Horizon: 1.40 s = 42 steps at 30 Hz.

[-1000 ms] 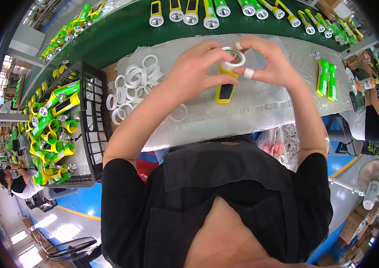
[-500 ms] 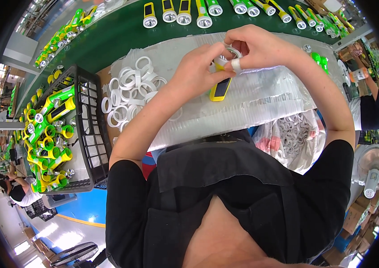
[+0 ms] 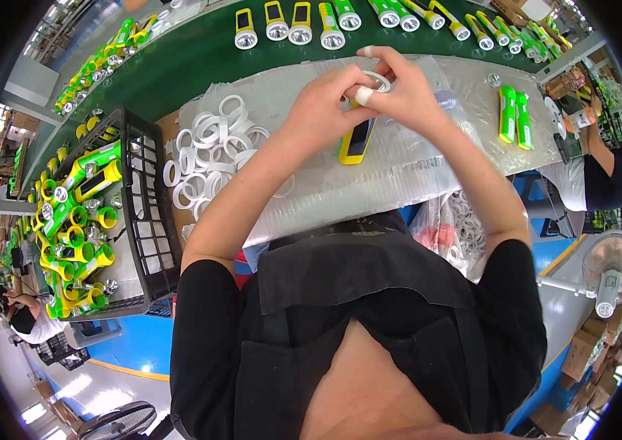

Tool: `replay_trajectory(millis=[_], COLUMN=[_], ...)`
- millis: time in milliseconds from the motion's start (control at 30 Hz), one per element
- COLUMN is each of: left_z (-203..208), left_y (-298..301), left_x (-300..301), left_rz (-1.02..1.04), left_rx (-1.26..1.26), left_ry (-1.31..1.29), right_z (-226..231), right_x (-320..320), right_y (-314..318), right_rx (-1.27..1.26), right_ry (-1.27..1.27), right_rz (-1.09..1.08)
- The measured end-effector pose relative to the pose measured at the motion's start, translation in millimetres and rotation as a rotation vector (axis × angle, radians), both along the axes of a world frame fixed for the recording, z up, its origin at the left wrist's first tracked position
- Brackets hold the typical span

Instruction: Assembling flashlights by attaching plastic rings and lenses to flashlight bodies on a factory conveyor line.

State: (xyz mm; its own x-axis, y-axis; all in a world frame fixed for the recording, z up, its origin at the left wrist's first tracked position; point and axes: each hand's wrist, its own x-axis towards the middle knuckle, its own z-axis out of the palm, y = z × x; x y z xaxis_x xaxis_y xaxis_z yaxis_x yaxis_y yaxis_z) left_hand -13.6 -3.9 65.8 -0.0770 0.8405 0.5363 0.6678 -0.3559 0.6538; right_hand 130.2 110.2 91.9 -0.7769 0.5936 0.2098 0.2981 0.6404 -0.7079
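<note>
Over the padded work mat, my two hands meet around the head of a yellow flashlight (image 3: 355,144) with a dark panel on its body. My left hand (image 3: 324,104) is closed around its upper part, and the handle slants out below toward me. My right hand (image 3: 405,94) curls over the head end, its fingers closed on a white ring (image 3: 379,81) at the flashlight's rim. White coverings wrap some of that hand's fingertips. The fingers hide most of the head, so how fully the ring sits on it cannot be seen.
Loose white rings (image 3: 215,139) are heaped at the left of the mat. Beyond them stands a black crate (image 3: 151,213) of green and yellow flashlight parts. Two green flashlights (image 3: 507,114) lie at the right. Finished-looking flashlights (image 3: 300,23) line the green bench; a bag of rings (image 3: 443,231) hangs below.
My right forearm has swung inward to the left, uncovering the two green flashlights. My right hand has turned over the flashlight's head, and its index finger is now raised.
</note>
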Motion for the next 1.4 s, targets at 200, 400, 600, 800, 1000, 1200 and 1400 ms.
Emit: replay_trajectory(millis=[200, 400, 600, 800, 1000, 1200, 1400], left_z=[-2.6, 28.1, 36.9, 7.2, -54.9, -40.1, -14.9], left_y=[-1.8, -29.3, -47.0, -1.1, 27.9, 36.7, 59.9], left_x=[-10.4, 0.6, -39.9, -191.7, -274.0, -235.0, -65.3], left_rz=[-0.056, -0.278, 0.035, 0.722, 0.886, 0.710, 0.071], left_rx=[-0.064, 0.048, 0.037, 0.214, -0.146, -0.249, -0.130], left_ry=[-0.346, -0.618, -0.066, -0.031, 0.517, 0.599, -0.233], right_z=[-98.1, -56.3, -33.2, -71.2, -68.1, -66.5, -41.5], right_x=[-0.4, 13.8, 12.3, 146.7, 205.1, 199.2, 156.7], right_y=[-62.3, -75.4, -24.4, 164.1, 229.0, 222.6, 149.2], right_rx=[-0.415, -1.136, -0.431, 0.667, 0.146, 0.080, 0.188], right_ry=[0.329, 0.161, 0.033, -0.071, -0.733, -0.597, -0.185], right_rz=[-0.095, 0.443, 0.441, -0.912, -1.033, -1.073, -0.731])
